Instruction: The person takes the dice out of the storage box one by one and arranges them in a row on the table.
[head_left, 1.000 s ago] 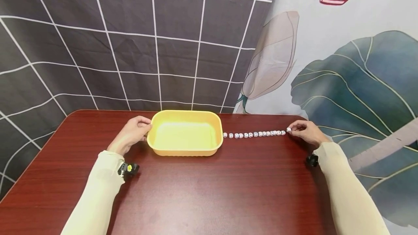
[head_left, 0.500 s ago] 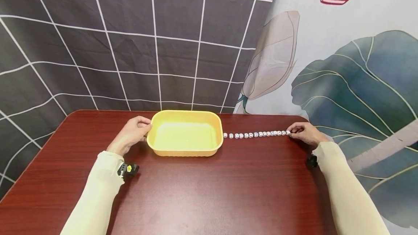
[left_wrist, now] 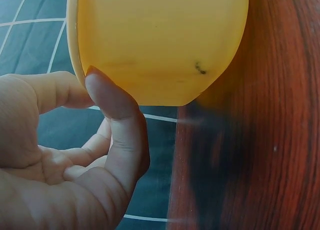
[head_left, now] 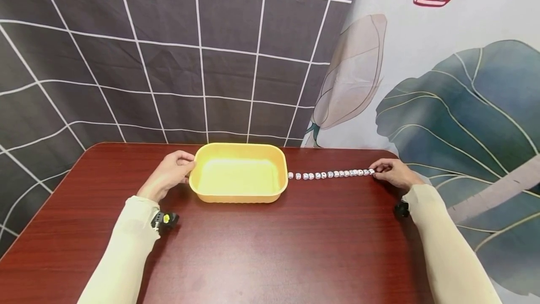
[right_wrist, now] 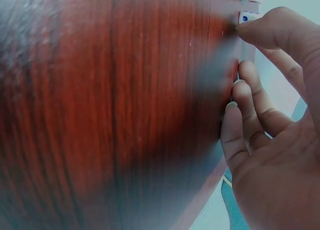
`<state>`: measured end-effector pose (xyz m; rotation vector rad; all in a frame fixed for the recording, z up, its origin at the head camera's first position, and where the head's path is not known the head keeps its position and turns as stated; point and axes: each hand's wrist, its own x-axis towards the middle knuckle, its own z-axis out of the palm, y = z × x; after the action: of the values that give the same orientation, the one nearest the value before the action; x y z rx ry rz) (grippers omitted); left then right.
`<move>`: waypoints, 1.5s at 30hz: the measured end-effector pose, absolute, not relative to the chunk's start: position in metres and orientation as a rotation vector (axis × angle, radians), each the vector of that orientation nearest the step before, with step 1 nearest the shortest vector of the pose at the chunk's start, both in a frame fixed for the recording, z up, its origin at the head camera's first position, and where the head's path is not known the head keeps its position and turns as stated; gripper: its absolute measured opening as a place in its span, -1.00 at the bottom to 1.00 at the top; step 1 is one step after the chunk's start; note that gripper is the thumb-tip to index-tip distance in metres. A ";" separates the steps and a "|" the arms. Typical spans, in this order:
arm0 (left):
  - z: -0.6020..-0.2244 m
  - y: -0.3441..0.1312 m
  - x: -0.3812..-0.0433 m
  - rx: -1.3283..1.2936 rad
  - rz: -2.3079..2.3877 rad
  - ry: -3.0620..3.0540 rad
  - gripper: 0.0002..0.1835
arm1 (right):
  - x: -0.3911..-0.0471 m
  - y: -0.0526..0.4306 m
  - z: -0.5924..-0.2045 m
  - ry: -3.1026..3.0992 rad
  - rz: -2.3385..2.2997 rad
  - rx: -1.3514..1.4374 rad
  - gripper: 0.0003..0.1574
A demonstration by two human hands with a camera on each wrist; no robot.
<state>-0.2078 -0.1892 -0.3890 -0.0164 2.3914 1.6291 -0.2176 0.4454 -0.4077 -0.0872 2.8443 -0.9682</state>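
Note:
A yellow plastic basin [head_left: 238,198] stands on the table. My left hand [head_left: 170,172] pinches its left end; in the left wrist view the thumb [left_wrist: 117,104] lies against the outer wall and the index finger is at the rim. A row of small white dice [head_left: 330,174] with red and blue dots runs right from the basin. My right hand [head_left: 392,172] pinches the die [right_wrist: 247,16] at the row's right end, thumb on its near side. The other fingertips [right_wrist: 231,115] of that hand rest on the tabletop.
The dark red wooden table [head_left: 270,247] reaches back to a grey grid-patterned cloth [head_left: 168,69]. At the right hangs a light cloth [head_left: 455,93] with a leaf print, close beside my right forearm. Each wrist wears a small black camera [head_left: 165,219].
My right hand has brought its die slightly down and left onto the end of the row, where it stays. The left hand and the basin have hardly moved.

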 end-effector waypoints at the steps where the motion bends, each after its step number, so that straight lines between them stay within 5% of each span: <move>1: -0.389 -0.189 -0.208 -0.017 1.624 2.396 -0.57 | -0.217 0.445 -0.408 2.841 -0.977 -0.083 -0.68; 17: -0.391 -0.199 -0.201 -0.026 1.628 2.423 -0.56 | -0.220 0.435 -0.408 2.888 -0.844 -0.141 -0.51; 25: -0.388 -0.196 -0.192 -0.049 1.523 2.582 -0.52 | -0.209 0.412 -0.372 3.067 -0.675 -0.181 -0.56; 38: -0.355 -0.167 -0.143 0.346 0.572 3.246 -0.18 | -0.148 0.299 -0.311 3.244 -0.355 -0.270 0.11; 45: -0.357 -0.158 -0.123 0.455 0.477 3.181 -0.14 | -0.125 0.268 -0.317 3.263 -0.224 -0.351 0.21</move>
<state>-0.1226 -0.1581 -0.3566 0.4546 3.1811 0.4771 -0.1247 0.2680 -0.3171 -0.3507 3.2632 -0.2239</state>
